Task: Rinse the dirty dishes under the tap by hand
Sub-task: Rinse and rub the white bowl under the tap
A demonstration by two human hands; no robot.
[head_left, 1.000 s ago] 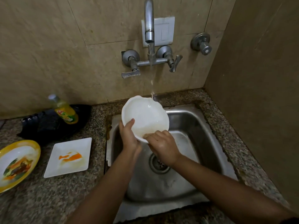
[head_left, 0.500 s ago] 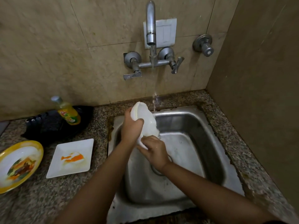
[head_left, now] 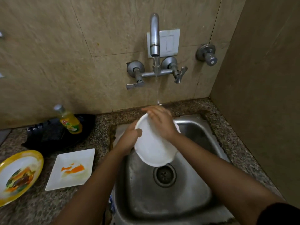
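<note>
A white bowl [head_left: 153,150] is held tilted over the steel sink [head_left: 199,197], its underside facing me. My left hand [head_left: 129,140] grips its left rim, thumb on the surface. My right hand [head_left: 159,121] lies on the bowl's upper part with fingers spread and blurred, rubbing it. Water runs from the wall tap [head_left: 154,34] and falls just behind my right hand. On the counter to the left wait a white square plate [head_left: 71,169] with orange smears and a yellow-rimmed plate [head_left: 17,176] with food remains.
A yellow dish-soap bottle [head_left: 69,120] lies on a black pan [head_left: 55,135] at the back left. Two tap levers [head_left: 134,86] jut from the wall, with a separate valve [head_left: 208,55] to the right. A side wall bounds the right. The drain [head_left: 164,176] sits mid-sink.
The bowl has been turned over, from inside facing me to underside facing me. My right hand moved from its lower rim up to its top, under the stream.
</note>
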